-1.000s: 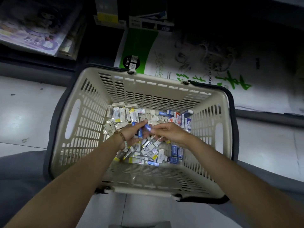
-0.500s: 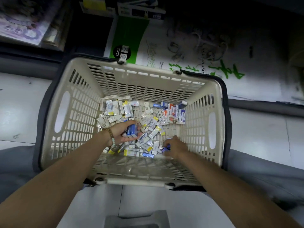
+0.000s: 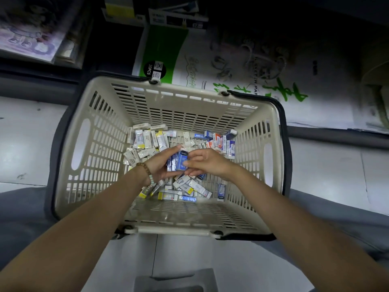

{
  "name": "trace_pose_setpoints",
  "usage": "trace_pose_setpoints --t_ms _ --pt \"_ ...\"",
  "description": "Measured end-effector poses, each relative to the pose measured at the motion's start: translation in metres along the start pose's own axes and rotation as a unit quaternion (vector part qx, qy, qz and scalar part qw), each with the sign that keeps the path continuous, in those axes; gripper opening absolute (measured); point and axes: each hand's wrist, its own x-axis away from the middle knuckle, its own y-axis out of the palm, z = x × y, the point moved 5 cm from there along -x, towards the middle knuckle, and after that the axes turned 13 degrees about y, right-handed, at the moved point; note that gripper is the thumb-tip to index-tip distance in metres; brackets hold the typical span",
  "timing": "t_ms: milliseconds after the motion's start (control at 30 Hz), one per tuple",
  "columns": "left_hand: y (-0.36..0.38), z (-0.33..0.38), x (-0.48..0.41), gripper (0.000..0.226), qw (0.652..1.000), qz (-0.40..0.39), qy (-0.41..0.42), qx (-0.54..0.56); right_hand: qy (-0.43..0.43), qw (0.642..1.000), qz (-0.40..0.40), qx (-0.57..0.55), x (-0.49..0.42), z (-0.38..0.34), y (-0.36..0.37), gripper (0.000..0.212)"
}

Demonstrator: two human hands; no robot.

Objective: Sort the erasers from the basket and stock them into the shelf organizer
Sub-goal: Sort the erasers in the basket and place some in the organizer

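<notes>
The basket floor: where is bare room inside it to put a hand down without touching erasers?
Bare: the strip of basket floor between the eraser pile and the near wall; a smaller patch right of the lone blue eraser, by the right wall. Crowded: the far end and the middle, under the left hand, which holds blue erasers, and right hand.

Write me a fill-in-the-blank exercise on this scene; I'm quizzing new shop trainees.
1. The erasers stacked in the left hand are mostly ____.
2. The bead bracelet sits on the ____ wrist.
3. The round black sticker beyond the basket reads 20____.

Missing words: blue; left; PCS
</notes>
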Motion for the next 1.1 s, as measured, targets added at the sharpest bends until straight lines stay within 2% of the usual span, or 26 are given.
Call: trace_pose_setpoints --t_ms 167,233,300,333,400,467,500,567,633,767,867,900,1000,1100 --pt "-0.008 -0.003 0.0 0.033 1.0 -0.006 -0.003 -0.03 -0.004 1.0 -0.024 -0.011 -0.001 0.005 -0.007 0.021" --pt "-0.01 -0.007 -0.001 0.022 0.999 -0.004 -0.007 -0.043 0.01 0.998 0.051 -0.045 -0.007 0.015 -0.024 0.017" --pt "-0.016 -0.009 -0.002 0.015 0.997 0.017 -0.018 -0.076 0.069 0.984 0.164 0.001 -0.012 0.04 -0.047 0.019" --pt "-0.02 -0.01 -0.002 0.015 0.995 0.036 -0.026 -0.092 0.112 0.974 0.192 0.046 -0.015 0.055 -0.053 0.023" --pt "-0.029 -0.012 -0.003 0.017 0.992 0.07 -0.039 -0.1 0.183 0.961 0.19 0.083 -0.02 0.081 -0.048 0.04" --pt "-0.035 -0.015 -0.003 0.018 0.991 0.086 -0.04 -0.099 0.193 0.957 0.21 0.048 -0.027 0.093 -0.037 0.062" --pt "-0.038 -0.016 -0.002 0.019 0.99 0.091 -0.042 -0.099 0.18 0.953 0.242 0.033 -0.029 0.095 -0.034 0.064" --pt "-0.041 -0.018 -0.002 0.019 0.99 0.094 -0.054 -0.09 0.153 0.939 0.309 0.01 -0.032 0.097 -0.035 0.05" --pt "-0.042 -0.019 -0.002 0.019 0.99 0.09 -0.068 -0.084 0.126 0.933 0.336 0.004 -0.034 0.096 -0.036 0.035" --pt "-0.042 -0.017 0.0 0.023 0.985 0.099 -0.077 -0.119 0.117 0.934 0.33 0.077 -0.043 0.085 -0.035 0.018" --pt "-0.045 -0.015 0.002 0.038 0.981 0.118 -0.074 -0.135 0.077 0.938 0.332 0.053 -0.038 0.066 -0.032 0.016" --pt "-0.046 -0.013 0.002 0.045 0.981 0.12 -0.072 -0.132 0.048 0.95 0.308 0.034 -0.035 0.056 -0.028 0.019" --pt "-0.04 -0.008 0.003 0.05 0.989 0.088 -0.058 -0.108 -0.01 0.986 0.157 -0.051 -0.025 0.024 -0.007 0.025" --pt "-0.03 -0.003 0.006 0.054 0.996 0.041 -0.041 -0.071 -0.018 0.989 0.098 -0.109 -0.019 0.004 0.01 0.018"
